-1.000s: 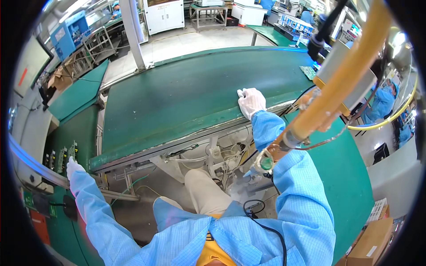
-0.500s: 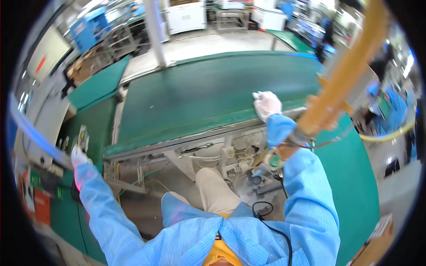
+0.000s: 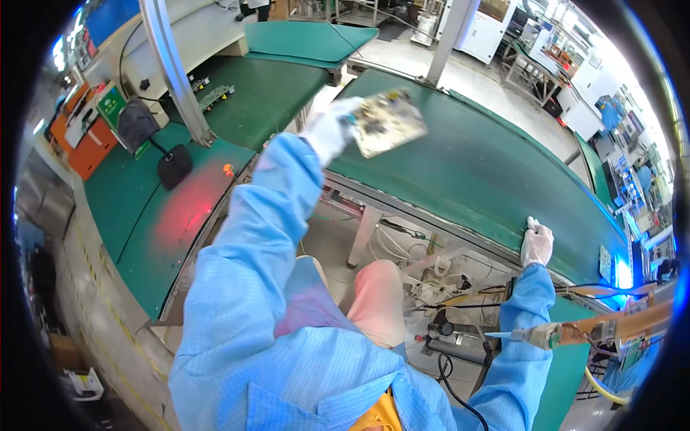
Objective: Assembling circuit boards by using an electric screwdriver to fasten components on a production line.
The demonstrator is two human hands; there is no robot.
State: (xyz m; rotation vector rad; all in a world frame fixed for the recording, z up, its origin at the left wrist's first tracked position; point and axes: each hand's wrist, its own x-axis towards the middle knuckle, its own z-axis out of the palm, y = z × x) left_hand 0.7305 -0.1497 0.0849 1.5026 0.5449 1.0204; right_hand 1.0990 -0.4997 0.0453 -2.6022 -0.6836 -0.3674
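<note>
The left hand (image 3: 330, 131) grasps 1 blurred board (image 3: 392, 128) over the green belt (image 3: 460, 165), left of the right hand (image 3: 537, 246), its fingers curled in.

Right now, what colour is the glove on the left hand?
The glove is white; it shows best in the head view.
</note>
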